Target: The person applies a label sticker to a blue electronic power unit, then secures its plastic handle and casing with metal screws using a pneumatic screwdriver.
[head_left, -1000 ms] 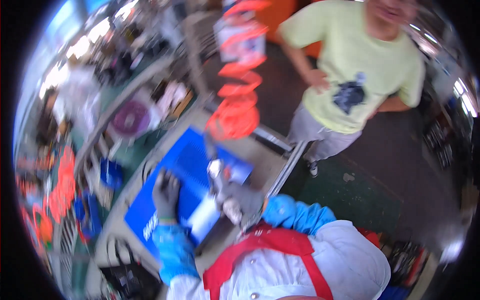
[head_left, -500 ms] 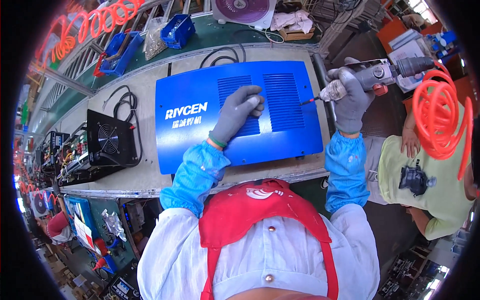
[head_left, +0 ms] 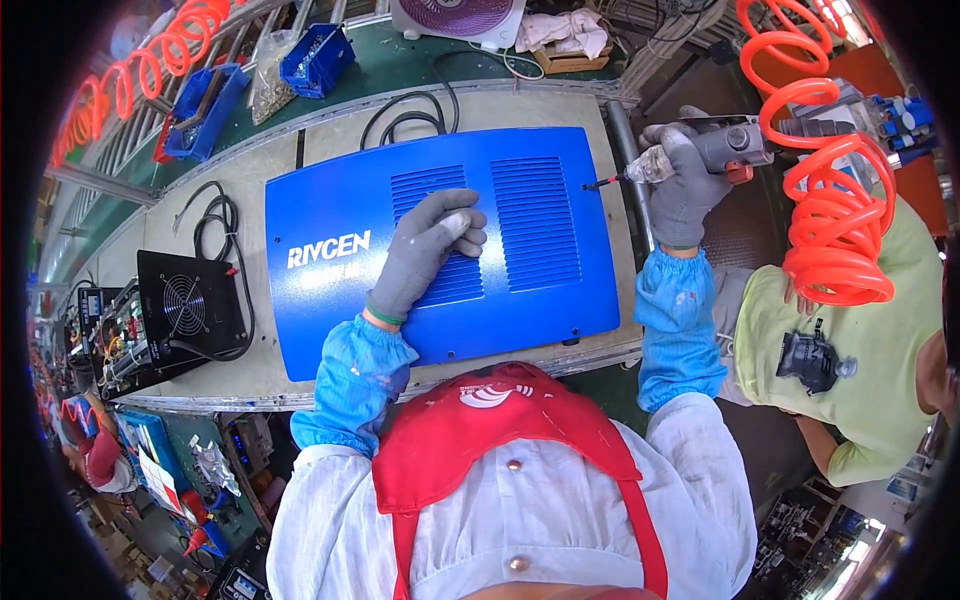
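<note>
A blue metal casing [head_left: 540,315] with two banks of vent slots and white lettering lies on the bench in front of me. In a grey glove, my right hand [head_left: 690,195] grips a pneumatic screwdriver [head_left: 728,148], its handle partly wrapped. The screwdriver points left, and its dark bit is at a small hole near the casing's far right corner. My left hand [head_left: 425,250], also gloved, is over the left vent slots with fingers curled in and thumb pressed against them. Whatever those fingers may hold is hidden.
A coiled orange air hose [head_left: 840,245] hangs at the right, before a person in a light green shirt [head_left: 880,400]. On the left stands an opened machine with a black fan panel [head_left: 190,300]. Blue bins [head_left: 318,62] of small parts and a purple fan [head_left: 460,15] line the back.
The screwdriver bit has come to the casing's far right corner, from lower along its right edge. My left hand stays curled above the vents. The view has shifted somewhat.
</note>
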Demonstrator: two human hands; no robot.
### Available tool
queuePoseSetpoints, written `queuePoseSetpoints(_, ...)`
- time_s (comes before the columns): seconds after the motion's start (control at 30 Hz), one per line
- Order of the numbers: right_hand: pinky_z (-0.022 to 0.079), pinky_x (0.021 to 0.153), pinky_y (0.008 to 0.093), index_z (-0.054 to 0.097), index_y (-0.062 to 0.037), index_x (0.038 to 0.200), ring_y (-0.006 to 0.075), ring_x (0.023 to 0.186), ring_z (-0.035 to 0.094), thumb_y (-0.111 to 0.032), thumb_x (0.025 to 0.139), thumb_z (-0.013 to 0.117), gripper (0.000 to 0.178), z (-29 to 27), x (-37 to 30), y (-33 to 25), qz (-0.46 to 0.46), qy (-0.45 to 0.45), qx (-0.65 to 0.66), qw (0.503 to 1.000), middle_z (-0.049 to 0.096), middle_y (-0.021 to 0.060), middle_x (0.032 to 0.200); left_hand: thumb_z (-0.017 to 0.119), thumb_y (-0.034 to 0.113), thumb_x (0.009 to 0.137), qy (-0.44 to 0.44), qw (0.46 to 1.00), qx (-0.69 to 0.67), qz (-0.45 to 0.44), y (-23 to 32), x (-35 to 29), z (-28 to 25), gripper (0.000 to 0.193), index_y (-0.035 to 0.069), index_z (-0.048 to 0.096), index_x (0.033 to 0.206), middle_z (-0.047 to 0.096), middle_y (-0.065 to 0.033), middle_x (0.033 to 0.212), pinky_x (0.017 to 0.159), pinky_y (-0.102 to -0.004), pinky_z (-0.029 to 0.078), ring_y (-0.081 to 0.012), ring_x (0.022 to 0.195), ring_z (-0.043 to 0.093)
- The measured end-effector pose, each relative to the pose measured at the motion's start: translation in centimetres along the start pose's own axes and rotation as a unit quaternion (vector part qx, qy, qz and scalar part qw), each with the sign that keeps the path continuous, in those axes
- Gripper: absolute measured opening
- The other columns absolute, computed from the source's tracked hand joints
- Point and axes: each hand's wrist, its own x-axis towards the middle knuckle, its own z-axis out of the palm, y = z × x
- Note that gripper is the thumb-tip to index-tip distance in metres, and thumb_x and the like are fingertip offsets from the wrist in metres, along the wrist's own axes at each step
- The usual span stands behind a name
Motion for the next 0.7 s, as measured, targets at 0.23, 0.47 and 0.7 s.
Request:
queuePoseSetpoints(0.23, 0.058, 0.069, 0.0323, 0.053, 0.0069, 0.109, 0.0213, 0.070, 0.068, 0.000, 0.079, 0.059, 0.032, -0.9, -0.6, 0.0, 0.004, 0.007, -0.010, 1.000, 0.068, 0.0155, 0.081, 0.053, 0.015, 0.097, 0.005, 1.000, -0.005, -0.008, -0.1, -0.8, 0.4, 0.043, -0.010, 0.047, 0.131, 0.062, -0.0156, 0.105, 0.080, -0.0298, 0.055, -0.0175, 0.090, 0.063)
queuePoseSetpoints(0.47, 0.057, 0.068, 0.0319, 0.054, 0.0065, 0.109, 0.0215, 0.069, 0.068, 0.000, 0.078, 0.060, 0.033, -0.3, -0.7, 0.1, -0.001, 0.014, 0.032, 0.999, 0.068, 0.0157, 0.081, 0.053, 0.016, 0.097, 0.004, 1.000, -0.011, -0.014, -0.3, -1.1, 0.1, 0.044, -0.010, 0.047, 0.131, 0.062, -0.0158, 0.105, 0.080, -0.0305, 0.055, -0.0180, 0.090, 0.063)
queuePoseSetpoints(0.7, 0.057, 0.064, 0.0310, 0.056, 0.0026, 0.111, 0.0204, 0.067, 0.066, 0.000, 0.077, 0.062, 0.035, -1.4, 0.0, 0.6, 0.047, -0.082, 0.068, 0.993, 0.067, 0.0128, 0.081, 0.057, 0.021, 0.095, -0.012, 1.000, 0.012, 0.022, 1.6, -0.1, 0.7, 0.045, -0.008, 0.049, 0.129, 0.062, -0.0144, 0.099, 0.077, -0.0310, 0.052, -0.0186, 0.084, 0.061)
